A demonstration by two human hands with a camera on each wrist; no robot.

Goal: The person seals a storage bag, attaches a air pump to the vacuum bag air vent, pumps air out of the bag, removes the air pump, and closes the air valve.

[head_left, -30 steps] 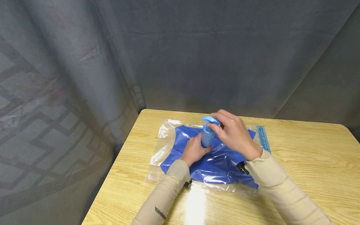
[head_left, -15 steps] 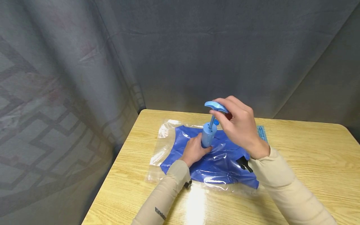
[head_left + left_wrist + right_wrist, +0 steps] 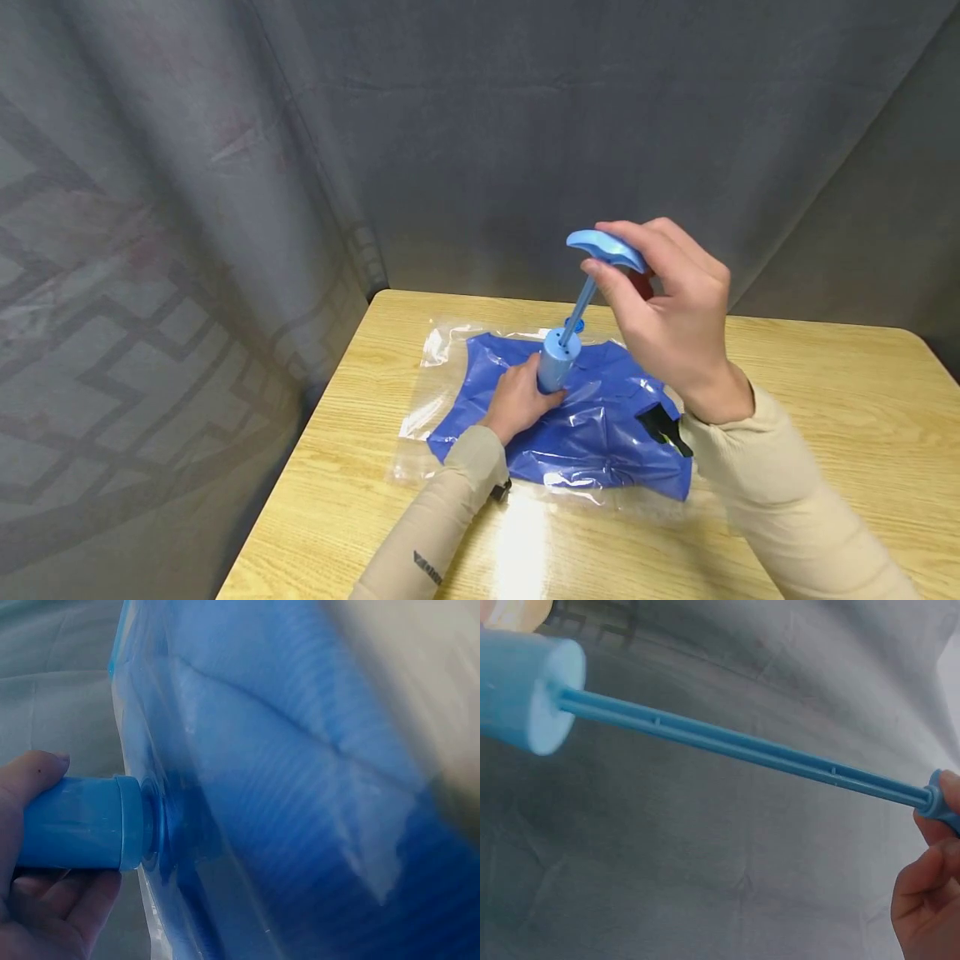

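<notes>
A light-blue hand pump [image 3: 558, 360] stands on a clear plastic vacuum bag [image 3: 427, 408] with folded blue fabric [image 3: 600, 437] inside. My left hand [image 3: 517, 398] grips the pump's barrel low down. In the left wrist view, the barrel [image 3: 79, 823] meets a round valve [image 3: 156, 825] on the bag. My right hand [image 3: 675, 308] pinches the pump's curved handle [image 3: 603, 248] between thumb and fingers, high above the barrel. The right wrist view shows the long ribbed rod [image 3: 742, 746] drawn well out of the barrel, running to the handle in my right fingers.
The bag lies on a light wooden table [image 3: 825, 417]. A round blue cap [image 3: 575, 324] sits behind the pump. Black pieces [image 3: 663, 427] show on the fabric at the right. A grey curtain [image 3: 555, 150] hangs behind the table.
My right hand has pulled the handle up and to the right, drawing the rod out of the barrel. My left hand has stayed on the barrel.
</notes>
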